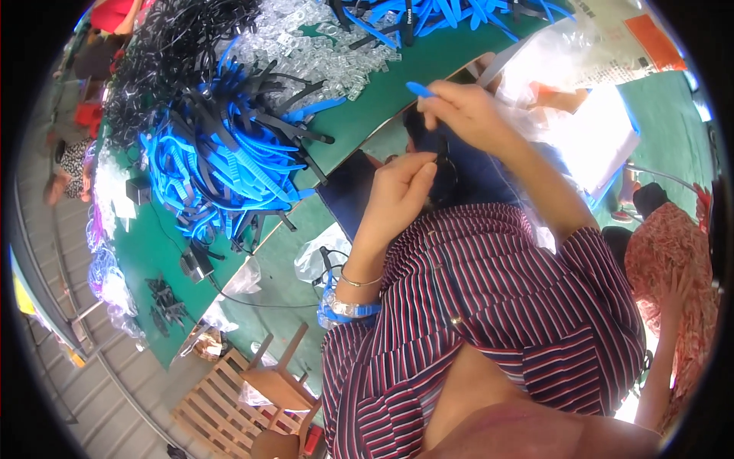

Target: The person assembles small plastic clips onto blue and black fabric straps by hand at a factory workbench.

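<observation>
My right hand (468,115) is raised over my lap, its fingers pinched on a blue strap (418,89) whose rounded end sticks out to the left. Lower and to the left, my left hand (399,190) is closed, thumb pressed to the fingers. A thin black strap (445,167) shows at its fingertips and curves down against my dark trousers; where it leads is hidden. Left of my hands, a heap of blue and black straps (222,164) lies on the green table (355,126). Behind it are many small clear plastic buckles (306,46).
Black straps (172,57) pile at the far left, and more blue straps (451,11) lie at the back. A black adapter (196,262) with a cable sits near the table edge. Plastic bags (547,69) and a white box (600,145) stand right. A wooden chair (222,394) is lower left.
</observation>
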Motion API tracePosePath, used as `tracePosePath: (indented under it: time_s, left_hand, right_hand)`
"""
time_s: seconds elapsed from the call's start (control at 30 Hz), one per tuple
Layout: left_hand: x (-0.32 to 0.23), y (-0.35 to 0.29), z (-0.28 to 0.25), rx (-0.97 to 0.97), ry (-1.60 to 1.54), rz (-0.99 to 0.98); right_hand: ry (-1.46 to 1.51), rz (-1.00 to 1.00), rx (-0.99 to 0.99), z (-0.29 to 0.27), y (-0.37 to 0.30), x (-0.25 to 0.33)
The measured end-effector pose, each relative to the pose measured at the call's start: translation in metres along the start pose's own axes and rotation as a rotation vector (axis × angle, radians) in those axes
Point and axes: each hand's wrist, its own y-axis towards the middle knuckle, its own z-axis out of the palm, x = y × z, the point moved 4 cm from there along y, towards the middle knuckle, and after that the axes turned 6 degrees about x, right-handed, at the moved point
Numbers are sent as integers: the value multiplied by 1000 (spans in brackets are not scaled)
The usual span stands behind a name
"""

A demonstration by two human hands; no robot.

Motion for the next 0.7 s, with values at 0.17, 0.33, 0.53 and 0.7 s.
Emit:
tracePosePath:
  time_s: [0.17,0.33,0.53,0.7]
  left_hand:
    - [-44,13,-22,-460,858,433]
    - [-42,34,-62,-739,1063,402]
    - [-37,48,-70,-738,1109,326]
    - [-40,42,-73,-704,916,418]
  right_hand:
    - [497,204,-11,-9,-13,0]
    - [521,156,-23,-1,-8,9]
    - [470,190,-49,-2,-9,6]
    - [426,174,-15,4,-10,7]
